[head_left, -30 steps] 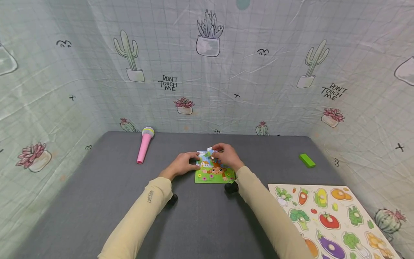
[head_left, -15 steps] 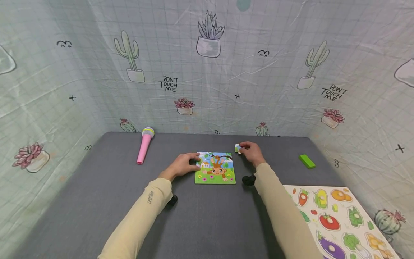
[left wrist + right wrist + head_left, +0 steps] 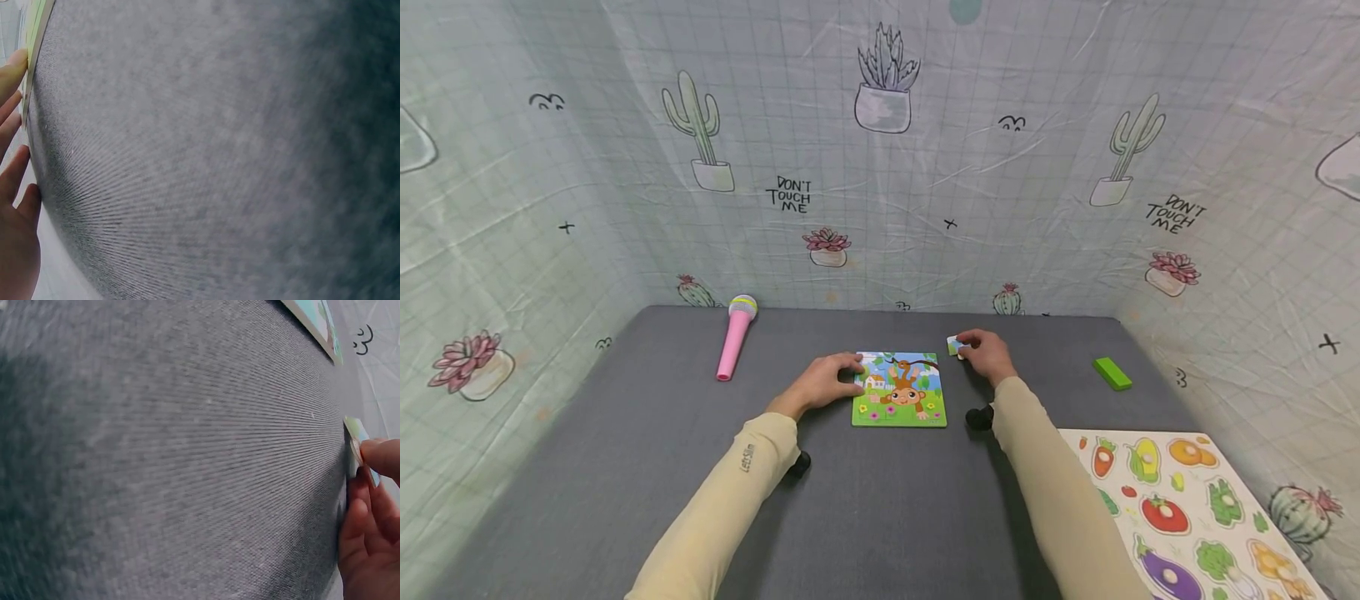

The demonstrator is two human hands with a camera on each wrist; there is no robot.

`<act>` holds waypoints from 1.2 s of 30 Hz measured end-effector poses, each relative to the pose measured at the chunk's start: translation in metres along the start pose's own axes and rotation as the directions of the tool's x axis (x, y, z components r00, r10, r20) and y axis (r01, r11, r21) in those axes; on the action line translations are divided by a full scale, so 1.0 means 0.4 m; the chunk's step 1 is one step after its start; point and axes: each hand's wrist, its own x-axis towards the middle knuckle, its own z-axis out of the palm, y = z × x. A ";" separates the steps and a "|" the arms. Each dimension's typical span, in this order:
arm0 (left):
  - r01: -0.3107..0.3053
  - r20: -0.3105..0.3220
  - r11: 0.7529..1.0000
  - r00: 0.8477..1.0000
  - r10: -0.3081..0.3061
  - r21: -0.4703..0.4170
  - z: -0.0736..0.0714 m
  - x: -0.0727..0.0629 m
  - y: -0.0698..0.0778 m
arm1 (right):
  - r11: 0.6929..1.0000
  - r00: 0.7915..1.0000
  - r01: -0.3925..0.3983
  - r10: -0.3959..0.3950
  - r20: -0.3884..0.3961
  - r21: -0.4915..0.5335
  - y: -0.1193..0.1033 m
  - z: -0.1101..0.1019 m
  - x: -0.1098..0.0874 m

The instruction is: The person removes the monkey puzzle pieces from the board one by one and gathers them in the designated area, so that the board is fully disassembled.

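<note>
A square jigsaw puzzle point(image 3: 910, 413) with a monkey, a house and flowers lies flat near the table's middle in the head view. At its left edge my left hand point(image 3: 820, 383) rests, thumb and fingertips touching the border. In the left wrist view, the puzzle's edge point(image 3: 39, 31) shows under the thumb, with the fingers fairly straight. To the upper right of the puzzle, my right hand point(image 3: 988, 357) pinches a small blue, green and white puzzle piece point(image 3: 954, 344) between thumb and fingers. The right wrist view shows this piece point(image 3: 355, 430) tilted, partly hidden by the thumb.
A pink toy microphone point(image 3: 735, 342) lies at the back left. A green block point(image 3: 1112, 373) is on the right. A vegetable peg board point(image 3: 1195, 483) occupies the front right, partly behind my right sleeve. A patterned cloth point(image 3: 880, 208) walls the grey table point(image 3: 880, 517).
My right hand has moved off the puzzle to the right, carrying the puzzle piece, and over the last half second it has barely shifted. The left hand stays at the puzzle's left edge.
</note>
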 end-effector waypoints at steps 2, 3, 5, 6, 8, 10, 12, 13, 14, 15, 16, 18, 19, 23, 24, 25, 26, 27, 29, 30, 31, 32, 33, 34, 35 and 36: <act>0.001 0.004 1.000 1.000 -0.001 -0.003 -0.001 -0.001 0.001 | 1.000 1.000 0.003 -0.003 -0.004 -0.023 0.001 0.000 -0.001; 0.002 0.005 1.000 1.000 -0.002 -0.003 -0.001 -0.001 0.001 | 1.000 1.000 0.006 -0.006 -0.005 -0.028 0.002 -0.001 -0.002; 0.004 0.008 1.000 1.000 -0.004 -0.005 -0.001 -0.001 0.001 | 0.999 1.000 0.015 -0.015 0.000 -0.037 0.005 -0.006 -0.004; 0.005 0.007 1.000 1.000 -0.005 -0.004 -0.001 -0.001 0.001 | 0.999 1.000 0.018 -0.018 0.003 -0.042 0.006 -0.009 -0.005; 0.002 0.007 1.000 1.000 -0.002 0.000 -0.002 -0.001 0.001 | 0.998 1.000 0.027 -0.027 0.012 -0.063 0.011 -0.016 -0.005; -0.001 0.006 1.000 1.000 0.001 -0.003 -0.003 -0.002 0.001 | 0.996 0.999 0.032 -0.030 0.026 -0.088 0.015 -0.021 -0.004; -0.003 0.006 1.000 1.000 0.003 -0.006 -0.004 -0.003 0.001 | 0.993 0.999 0.040 -0.036 0.039 -0.114 0.020 -0.024 -0.003; -0.004 0.007 1.000 1.000 0.004 -0.010 -0.004 -0.004 0.001 | 0.991 0.998 0.043 -0.038 0.045 -0.125 0.023 -0.024 -0.002; -0.003 0.007 1.000 1.000 0.003 -0.011 -0.004 -0.004 0.000 | 0.990 0.998 0.047 -0.041 0.048 -0.132 0.025 -0.024 -0.002; -0.002 0.009 1.000 1.000 0.003 -0.013 -0.004 -0.004 -0.001 | 0.989 0.998 0.049 -0.043 0.050 -0.136 0.027 -0.024 -0.002; -0.002 0.010 1.000 1.000 0.002 -0.014 -0.004 -0.004 -0.001 | 0.989 0.998 0.053 -0.046 0.050 -0.139 0.028 -0.023 -0.002; -0.005 0.010 1.000 1.000 0.005 -0.009 -0.003 -0.002 -0.003 | 0.988 0.998 0.063 -0.057 0.041 -0.141 0.028 -0.020 -0.003; -0.006 0.011 1.000 1.000 0.006 -0.008 -0.003 -0.002 -0.003 | 0.988 0.998 0.064 -0.060 0.032 -0.141 0.028 -0.018 -0.003; -0.004 0.009 1.000 1.000 0.004 -0.006 -0.001 0.000 -0.002 | 0.986 0.997 0.080 -0.079 0.011 -0.143 0.023 -0.007 -0.003; -0.001 0.010 1.000 1.000 0.001 -0.008 -0.001 0.000 -0.001 | 0.986 0.997 0.081 -0.081 0.008 -0.144 0.021 -0.004 -0.003; 0.002 0.010 1.000 1.000 -0.001 -0.008 0.000 0.000 0.000 | 0.986 0.996 0.083 -0.083 0.007 -0.145 0.020 -0.002 -0.003; 0.002 0.009 1.000 1.000 -0.002 -0.007 0.000 0.000 0.000 | 0.986 0.996 0.085 -0.085 0.008 -0.144 0.019 0.000 -0.002; 0.002 0.008 1.000 1.000 -0.002 -0.006 0.001 0.000 0.000 | 0.986 0.996 0.086 -0.085 0.008 -0.142 0.017 0.001 -0.002; 0.003 0.006 1.000 1.000 -0.003 -0.005 0.002 -0.001 0.001 | 0.987 0.996 0.084 -0.084 0.007 -0.136 0.016 0.003 -0.001; 0.002 0.005 1.000 1.000 -0.002 -0.004 0.003 -0.001 0.002 | 0.988 0.996 0.084 -0.084 0.007 -0.133 0.016 0.003 0.000; 0.002 0.004 1.000 1.000 -0.002 -0.001 0.003 -0.001 0.001 | 0.988 0.996 0.085 -0.085 0.009 -0.130 0.016 0.004 0.000; 0.001 0.003 1.000 1.000 -0.001 0.001 0.004 -0.002 0.001 | 0.988 0.996 0.085 -0.085 0.010 -0.128 0.016 0.004 0.001; 0.002 0.002 1.000 1.000 -0.002 0.004 0.004 -0.002 0.001 | 0.988 0.996 0.087 -0.086 0.011 -0.128 0.017 0.005 0.002; 0.002 0.002 1.000 1.000 -0.002 0.007 0.005 -0.002 0.001 | 0.988 0.996 0.087 -0.086 0.010 -0.128 0.017 0.005 0.002; 0.002 0.002 1.000 1.000 -0.002 0.009 0.005 -0.003 0.001 | 0.987 0.996 0.089 -0.088 0.009 -0.132 0.017 0.006 0.002; 0.001 0.002 1.000 1.000 -0.001 0.011 0.006 -0.003 0.000 | 0.987 0.996 0.089 -0.089 0.007 -0.131 0.017 0.006 0.003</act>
